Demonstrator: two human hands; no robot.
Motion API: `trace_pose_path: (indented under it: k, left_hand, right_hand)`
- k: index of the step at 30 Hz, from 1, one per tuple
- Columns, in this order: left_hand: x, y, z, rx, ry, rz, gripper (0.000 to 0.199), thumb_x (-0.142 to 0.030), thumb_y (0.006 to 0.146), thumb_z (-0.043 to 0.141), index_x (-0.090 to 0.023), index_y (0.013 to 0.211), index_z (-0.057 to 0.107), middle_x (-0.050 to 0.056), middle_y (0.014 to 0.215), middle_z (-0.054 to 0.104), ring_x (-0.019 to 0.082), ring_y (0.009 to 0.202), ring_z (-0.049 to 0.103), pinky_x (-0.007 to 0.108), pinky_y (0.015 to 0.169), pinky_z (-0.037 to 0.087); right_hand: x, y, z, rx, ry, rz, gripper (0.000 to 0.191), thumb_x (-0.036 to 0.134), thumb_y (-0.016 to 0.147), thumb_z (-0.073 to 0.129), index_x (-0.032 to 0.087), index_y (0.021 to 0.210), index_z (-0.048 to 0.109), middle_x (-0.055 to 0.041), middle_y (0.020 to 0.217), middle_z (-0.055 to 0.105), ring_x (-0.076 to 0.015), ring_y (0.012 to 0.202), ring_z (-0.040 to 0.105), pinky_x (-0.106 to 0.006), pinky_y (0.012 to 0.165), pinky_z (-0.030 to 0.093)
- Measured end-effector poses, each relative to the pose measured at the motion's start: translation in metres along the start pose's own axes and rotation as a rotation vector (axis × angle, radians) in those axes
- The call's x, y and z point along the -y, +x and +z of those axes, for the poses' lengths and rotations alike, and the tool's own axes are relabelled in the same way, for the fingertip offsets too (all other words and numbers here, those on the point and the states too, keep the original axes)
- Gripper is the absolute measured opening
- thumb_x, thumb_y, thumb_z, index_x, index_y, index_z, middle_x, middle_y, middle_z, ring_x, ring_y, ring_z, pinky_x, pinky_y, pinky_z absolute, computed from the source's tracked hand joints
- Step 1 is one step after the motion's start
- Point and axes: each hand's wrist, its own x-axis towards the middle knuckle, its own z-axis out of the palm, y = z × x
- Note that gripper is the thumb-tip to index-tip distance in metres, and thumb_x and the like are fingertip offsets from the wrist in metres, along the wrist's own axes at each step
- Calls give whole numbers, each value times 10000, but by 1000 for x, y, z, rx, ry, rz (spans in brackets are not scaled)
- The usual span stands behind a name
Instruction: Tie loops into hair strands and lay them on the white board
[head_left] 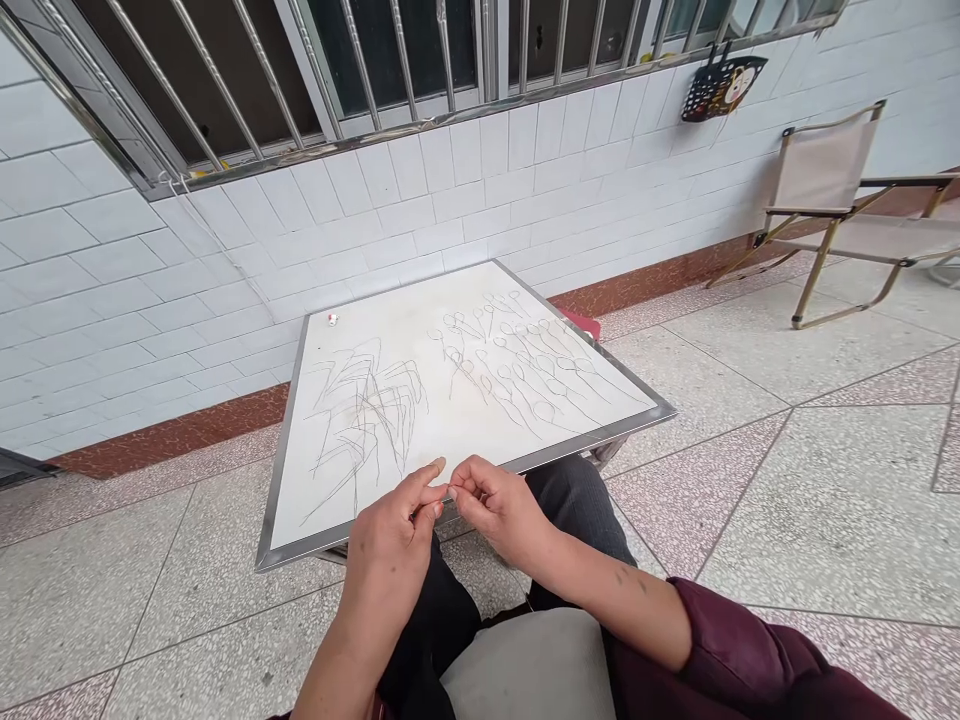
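My left hand (pixel 397 535) is closed in a pinch just in front of the table's near edge. The fingertips of my right hand (pixel 499 505), also pinched, meet those of the left. Whatever lies between them is too small to make out. On the white tabletop (pixel 442 435), a loose heap of thin, dark, wire-like strands (pixel 367 400) spreads over the left side. To the right lie several similar strands with a loop at one end (pixel 525 370). A tiny red and white object (pixel 333 319) sits at the far left corner.
A metal rim (pixel 277 450) edges the table, which stands by a white tiled wall (pixel 420 215) under a barred window. A folding chair (pixel 825 210) stands at the right on the terrazzo floor. A dotted bag (pixel 721 88) hangs from the window bars. My knees are under the table.
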Motion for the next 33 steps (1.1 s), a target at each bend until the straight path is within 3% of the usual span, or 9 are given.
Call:
trace_pose_path:
  k: [6,14,19,25,33]
  left_hand:
    - [0,5,-4,-39,-43,19,426,-215,884,507,-324,1286,599,-47,984,773,179,866,693,319,807,513]
    - [-2,6,-12,0,-32,33,443,-249,887,493,-302,1320,569,-22,999,760,129,548,557,287,615,478]
    - [-2,10,-11,26,-4,45,445,-253,881,502,-298,1318,573,-29,943,761,146,618,597,299,693,482]
    - [-2,16,-8,57,1,82,461,-208,870,487,-304,1311,580,-46,811,742,163,717,642,304,759,475]
    - [5,17,-2,3,117,71,484,-166,869,441,-251,1335,542,-26,820,695,169,760,630,311,768,472]
  right_hand:
    - [-2,4,0,83,170,59,160,367,925,543,214,883,567,28,692,576,-106,553,434,-235,526,345]
    - [2,2,-2,181,408,136,258,463,920,567,216,988,535,14,772,612,-94,562,436,-229,515,352]
    - [-2,3,1,166,493,116,272,433,902,620,228,948,447,44,714,613,-89,549,430,-218,510,318]
    - [-6,5,4,199,549,117,270,427,892,638,219,935,471,40,714,628,-86,552,425,-217,514,302]
    - [-8,5,6,257,339,188,312,512,901,575,202,915,542,34,711,611,-79,507,380,-229,506,290]
